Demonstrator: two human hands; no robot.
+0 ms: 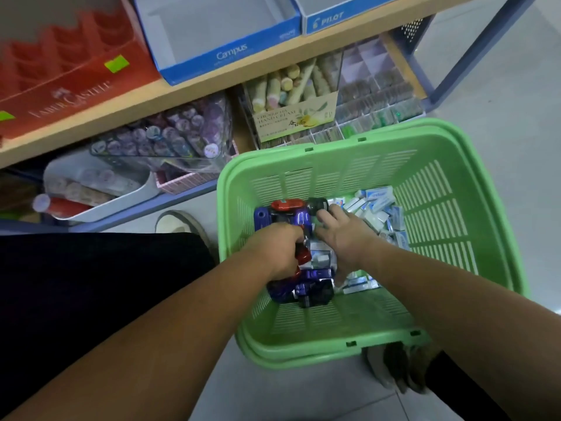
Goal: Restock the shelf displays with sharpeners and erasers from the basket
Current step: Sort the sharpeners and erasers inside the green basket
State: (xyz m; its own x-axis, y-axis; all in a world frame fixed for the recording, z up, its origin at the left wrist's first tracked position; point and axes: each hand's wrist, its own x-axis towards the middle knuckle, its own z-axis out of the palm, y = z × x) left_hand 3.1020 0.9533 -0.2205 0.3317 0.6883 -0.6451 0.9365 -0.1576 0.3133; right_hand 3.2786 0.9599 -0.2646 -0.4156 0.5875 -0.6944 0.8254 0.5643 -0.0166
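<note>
Down on the floor by the shelf (194, 83), a green basket (440, 208) stands with both hands reaching into it. Sharpeners (315, 276), blue, red and black, lie heaped in its left half; small white-and-blue erasers (379, 205) fill the far right corner and spill along the bottom beside them. The left hand (274, 249) is low in the heap, its fingers clenched round sharpeners, a red one showing just under the knuckles. The right hand (341, 235) lies just beside it, fingers released and spread, their tips touching the pile where the sharpeners meet the erasers, the thumb pointing back toward the near wall. On the shelf above sit a red box (76, 86), a blue Campus box (230, 53) and a Pilot box (331, 21). Below it, a hand-cream carton (296, 117) stands just behind the basket's far rim.
</note>
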